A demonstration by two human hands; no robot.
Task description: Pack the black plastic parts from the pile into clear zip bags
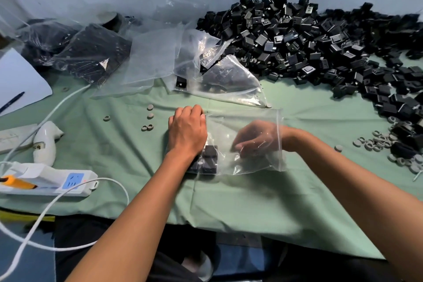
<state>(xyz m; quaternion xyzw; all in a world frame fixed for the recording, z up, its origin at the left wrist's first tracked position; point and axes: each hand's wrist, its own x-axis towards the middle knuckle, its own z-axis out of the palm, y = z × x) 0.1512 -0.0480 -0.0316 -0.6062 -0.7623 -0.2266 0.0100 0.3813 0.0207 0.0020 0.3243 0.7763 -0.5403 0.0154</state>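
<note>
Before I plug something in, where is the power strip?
In the head view the power strip lies at the left edge of the green cloth, just below the white handheld tool.

Glossy clear plastic bag on matt green cloth.

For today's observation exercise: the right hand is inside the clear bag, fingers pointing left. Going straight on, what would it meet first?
Probably the black parts lying at the closed end of the zip bag, under the left hand. The right hand is blurred, so depth is uncertain.
</note>
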